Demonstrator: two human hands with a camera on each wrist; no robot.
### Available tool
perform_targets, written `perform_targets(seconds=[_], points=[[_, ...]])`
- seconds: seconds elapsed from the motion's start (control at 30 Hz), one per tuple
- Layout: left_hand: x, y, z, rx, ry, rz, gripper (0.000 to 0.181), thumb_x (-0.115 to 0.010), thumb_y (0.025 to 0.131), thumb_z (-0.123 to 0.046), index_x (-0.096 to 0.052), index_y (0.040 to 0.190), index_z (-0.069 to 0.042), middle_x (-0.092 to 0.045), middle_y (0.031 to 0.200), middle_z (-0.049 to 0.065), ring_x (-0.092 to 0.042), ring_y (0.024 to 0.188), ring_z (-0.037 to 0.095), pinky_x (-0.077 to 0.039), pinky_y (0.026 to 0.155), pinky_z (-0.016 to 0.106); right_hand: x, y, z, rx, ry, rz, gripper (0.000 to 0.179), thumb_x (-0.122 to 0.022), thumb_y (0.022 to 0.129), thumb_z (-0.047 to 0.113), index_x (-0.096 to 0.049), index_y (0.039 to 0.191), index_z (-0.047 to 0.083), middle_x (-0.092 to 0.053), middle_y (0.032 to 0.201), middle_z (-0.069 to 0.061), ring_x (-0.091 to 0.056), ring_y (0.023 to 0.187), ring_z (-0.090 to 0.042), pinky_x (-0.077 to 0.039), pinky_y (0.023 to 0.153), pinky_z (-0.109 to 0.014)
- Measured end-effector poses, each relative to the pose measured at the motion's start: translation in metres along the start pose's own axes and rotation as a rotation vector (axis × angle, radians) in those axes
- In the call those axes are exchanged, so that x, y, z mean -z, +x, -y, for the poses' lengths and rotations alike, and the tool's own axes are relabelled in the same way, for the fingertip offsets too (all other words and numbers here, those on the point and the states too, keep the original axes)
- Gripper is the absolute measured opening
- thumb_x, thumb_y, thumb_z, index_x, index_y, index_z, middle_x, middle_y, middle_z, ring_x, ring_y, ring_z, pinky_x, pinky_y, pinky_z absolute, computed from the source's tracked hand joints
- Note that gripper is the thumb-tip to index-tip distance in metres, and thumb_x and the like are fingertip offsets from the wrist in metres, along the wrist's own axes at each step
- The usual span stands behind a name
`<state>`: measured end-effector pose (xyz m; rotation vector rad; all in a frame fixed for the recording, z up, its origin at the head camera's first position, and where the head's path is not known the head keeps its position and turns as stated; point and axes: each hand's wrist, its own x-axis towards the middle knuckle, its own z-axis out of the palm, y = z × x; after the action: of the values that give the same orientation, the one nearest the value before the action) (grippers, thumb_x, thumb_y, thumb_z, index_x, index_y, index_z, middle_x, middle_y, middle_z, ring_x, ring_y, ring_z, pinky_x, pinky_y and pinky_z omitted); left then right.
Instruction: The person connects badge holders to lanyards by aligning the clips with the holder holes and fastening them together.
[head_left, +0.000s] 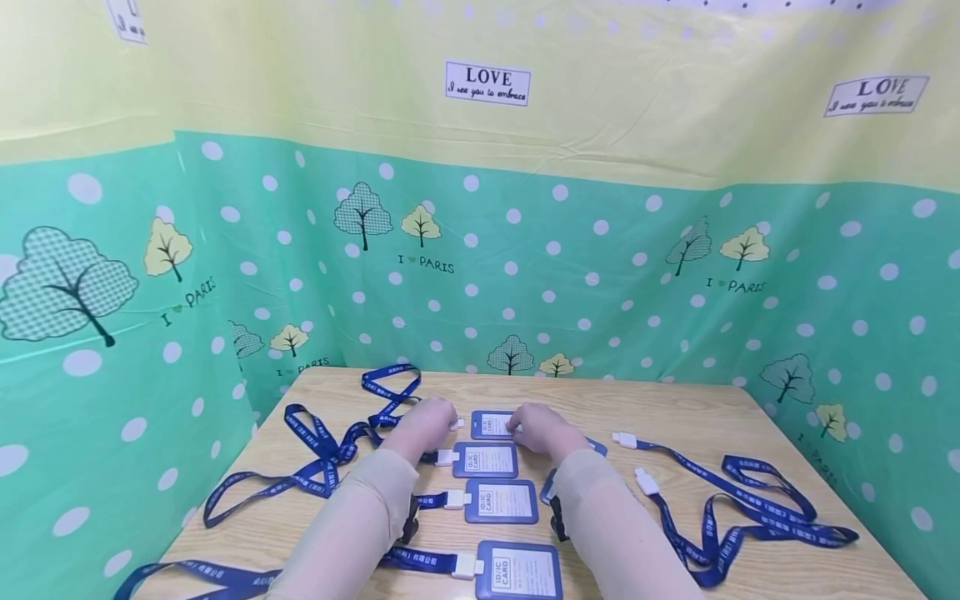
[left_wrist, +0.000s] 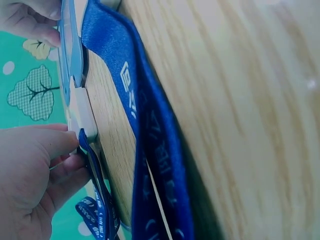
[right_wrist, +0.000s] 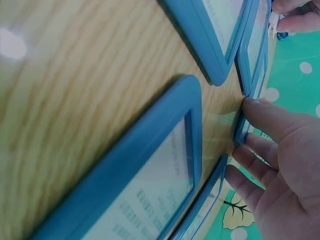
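Observation:
My left hand (head_left: 425,427) pinches a white plastic clip (left_wrist: 84,114) at the end of a dark blue lanyard (left_wrist: 97,175). This clip lies at the left end of the farthest blue-framed ID card holder (head_left: 491,424); whether they are joined, I cannot tell. At that holder's right end, my right hand (head_left: 542,429) grips its edge between thumb and fingers, as the right wrist view (right_wrist: 282,150) also shows. Nearer me, three more card holders lie in a column, among them the middle one (head_left: 501,501), with white clips at their left ends.
Two lanyards with white clips, one clip (head_left: 646,481) nearer, lie on the right of the wooden table (head_left: 810,483). Partly behind my right forearm are loose card holders (head_left: 597,447). Tangled blue straps (head_left: 322,442) cover the left side. A green dotted curtain (head_left: 517,275) hangs behind.

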<state>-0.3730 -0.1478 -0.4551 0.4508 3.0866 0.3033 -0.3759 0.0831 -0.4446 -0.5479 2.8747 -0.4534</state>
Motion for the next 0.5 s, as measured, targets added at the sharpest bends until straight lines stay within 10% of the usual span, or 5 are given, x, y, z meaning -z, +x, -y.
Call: perform_targets(seconds=[0.5], points=[[0.0005,0.0008,-0.0064,-0.005,0.006,0.003,0.008,-0.073,0.093,-0.011,-0.080,0.096,-0.011,-0.072,0.098,0.004,-0.066,0.096,0.022,-0.054,0.095,0.042,-0.0010,0.0018,-0.0024,-0.002,-0.024,0.004,0.024,-0.068,0.097,0.013,-0.076,0.120,0.016,-0.067,0.131,-0.006,-0.054,0.132,-0.031,-0.042,0.111,-0.048]])
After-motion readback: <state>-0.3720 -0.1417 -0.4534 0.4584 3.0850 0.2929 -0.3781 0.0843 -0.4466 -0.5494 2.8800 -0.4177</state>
